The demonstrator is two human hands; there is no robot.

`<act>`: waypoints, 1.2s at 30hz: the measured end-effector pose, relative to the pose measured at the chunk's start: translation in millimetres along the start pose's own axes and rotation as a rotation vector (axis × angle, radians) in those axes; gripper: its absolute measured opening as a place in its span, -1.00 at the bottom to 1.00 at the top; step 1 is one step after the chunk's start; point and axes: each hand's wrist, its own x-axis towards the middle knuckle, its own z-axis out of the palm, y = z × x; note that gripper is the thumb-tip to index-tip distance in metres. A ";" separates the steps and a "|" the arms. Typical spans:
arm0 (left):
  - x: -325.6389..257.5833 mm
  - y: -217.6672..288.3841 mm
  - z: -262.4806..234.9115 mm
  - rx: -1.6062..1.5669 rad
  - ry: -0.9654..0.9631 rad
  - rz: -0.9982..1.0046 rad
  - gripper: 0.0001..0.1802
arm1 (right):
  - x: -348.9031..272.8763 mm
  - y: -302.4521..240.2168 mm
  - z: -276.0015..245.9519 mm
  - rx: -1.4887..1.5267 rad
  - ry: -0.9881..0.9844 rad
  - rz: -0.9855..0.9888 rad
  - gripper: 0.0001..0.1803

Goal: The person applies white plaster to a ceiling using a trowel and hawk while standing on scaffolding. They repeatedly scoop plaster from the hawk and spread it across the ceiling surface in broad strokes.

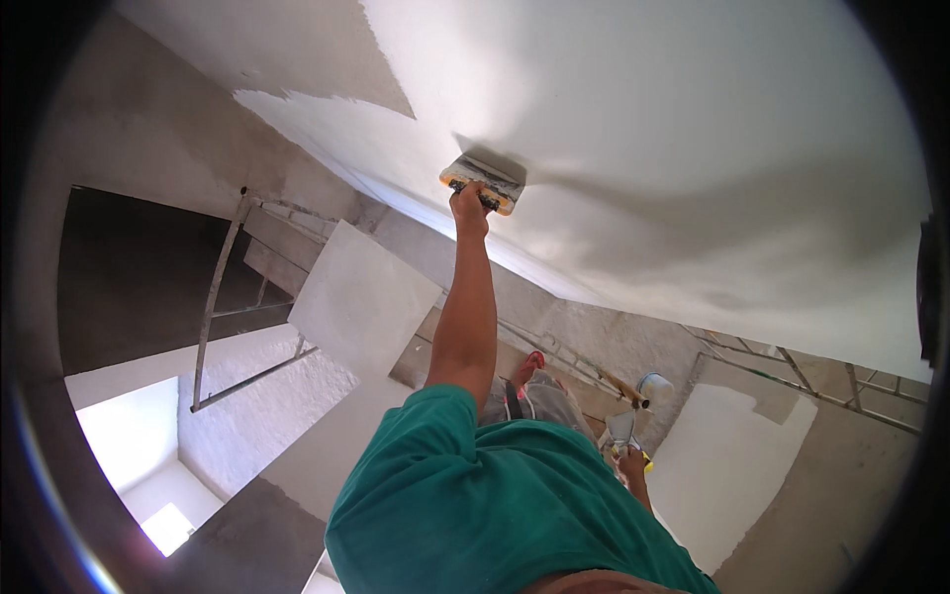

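My left arm reaches up, and my left hand [470,210] is closed round the handle of a wide plastering trowel [492,176]. Orange and black show at the handle, and grey-white smears coat its face. The trowel lies against the large white plastered surface [643,119], where it casts a shadow. Lower down at my right side, my right hand [630,463] grips a putty knife [621,428] with a broad pale blade and some yellow at the grip. The green sleeve and shirt hide part of my right arm.
Wooden scaffold planks [421,346] run under my feet, beside metal scaffold frames [213,307] at left and a ladder-like frame [792,366] at right. A white bucket [654,387] stands near my right hand. Bare grey plaster [297,49] borders the white coat at upper left.
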 end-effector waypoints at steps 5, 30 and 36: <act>-38.0 38.2 38.9 0.029 -0.111 0.095 -0.68 | 14.9 0.2 3.2 0.066 -0.079 -0.063 -0.61; -100.6 109.0 -11.4 -0.091 -0.096 0.214 -0.59 | 19.4 29.7 -7.8 0.043 -0.035 -0.085 -0.70; 4.2 42.6 -50.8 0.047 0.123 0.042 -0.65 | 5.5 64.8 -3.0 -0.062 -0.001 -0.068 -0.75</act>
